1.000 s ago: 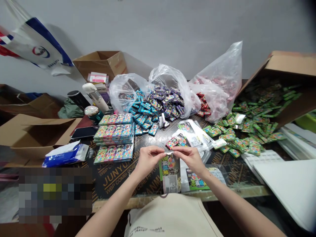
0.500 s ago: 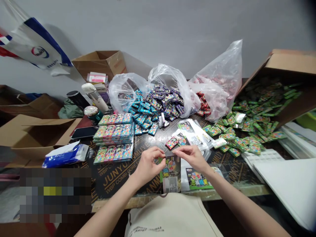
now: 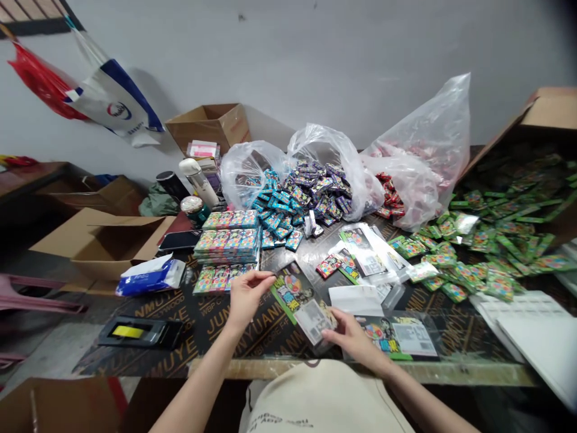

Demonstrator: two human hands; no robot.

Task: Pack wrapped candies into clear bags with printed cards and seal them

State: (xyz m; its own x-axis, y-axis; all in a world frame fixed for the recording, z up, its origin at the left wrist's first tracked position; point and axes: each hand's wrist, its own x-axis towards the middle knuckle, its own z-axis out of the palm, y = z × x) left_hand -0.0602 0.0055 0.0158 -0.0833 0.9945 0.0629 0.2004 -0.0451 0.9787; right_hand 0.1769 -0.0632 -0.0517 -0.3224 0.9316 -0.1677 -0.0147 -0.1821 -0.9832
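My left hand (image 3: pixel 246 296) pinches the top corner of a clear packet with a green printed card (image 3: pixel 301 302) inside. My right hand (image 3: pixel 349 335) grips the same packet at its lower end, so it lies tilted just above the dark board table (image 3: pixel 211 322). A second such packet (image 3: pixel 396 338) lies flat to the right of my right hand. Stacks of filled packets (image 3: pixel 228 243) stand just beyond my left hand.
Three clear bags hold blue (image 3: pixel 274 201), purple (image 3: pixel 322 186) and red (image 3: pixel 396 192) candy packs at the back. Green packs (image 3: pixel 478 246) spill from a tipped carton on the right. Open cartons (image 3: pixel 106 240), a tissue pack (image 3: pixel 151 275), bottles (image 3: pixel 198 180) and a tape dispenser (image 3: pixel 139 332) sit left.
Both hands were pinching the packet's top edge upright; now the packet is turned and tilted, the right hand has dropped to its lower end. The view has shifted left and up.
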